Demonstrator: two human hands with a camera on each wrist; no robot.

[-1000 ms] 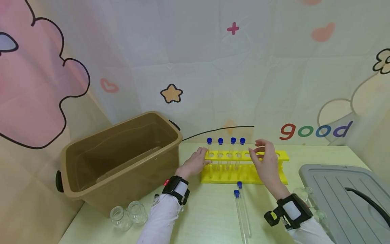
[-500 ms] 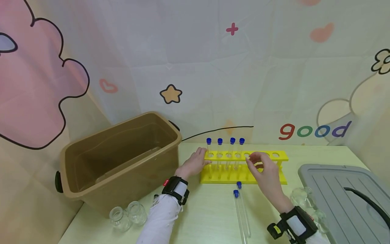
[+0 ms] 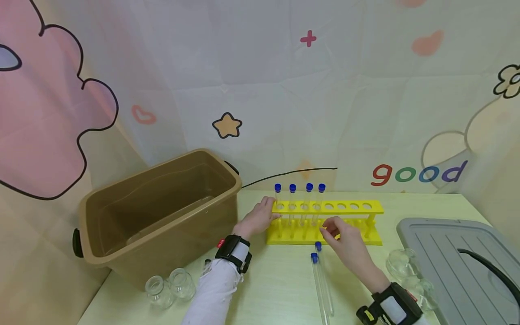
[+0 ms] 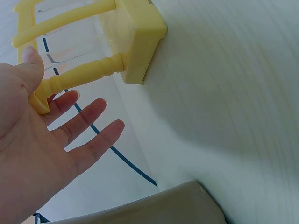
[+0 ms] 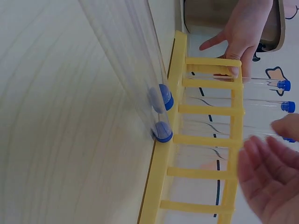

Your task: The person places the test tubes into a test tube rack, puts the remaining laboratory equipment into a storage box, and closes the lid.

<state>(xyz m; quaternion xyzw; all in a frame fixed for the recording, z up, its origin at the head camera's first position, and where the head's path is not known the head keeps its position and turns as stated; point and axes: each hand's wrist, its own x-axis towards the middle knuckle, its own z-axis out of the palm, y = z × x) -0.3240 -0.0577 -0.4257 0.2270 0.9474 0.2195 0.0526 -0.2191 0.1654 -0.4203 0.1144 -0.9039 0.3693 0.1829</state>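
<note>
A yellow test tube rack stands on the table, holding several upright tubes with blue caps in its left half. My left hand grips the rack's left end. In the left wrist view the thumb lies on the top bar beside a yellow post, while the other fingers spread out behind. My right hand hovers in front of the rack's right half, fingers loosely bent with nothing in them. Below it, two capped glass test tubes lie side by side, their caps toward the rack's base.
A deep brown bin stands at the left. Small clear glass jars sit in front of it, and more glass jars stand at the right, beside a grey lid with a black handle. A printed cloth hangs behind.
My right hand has come down and toward me from above the rack's top bar, near its holes, to in front of the rack. The left hand keeps its grip on the rack's end.
</note>
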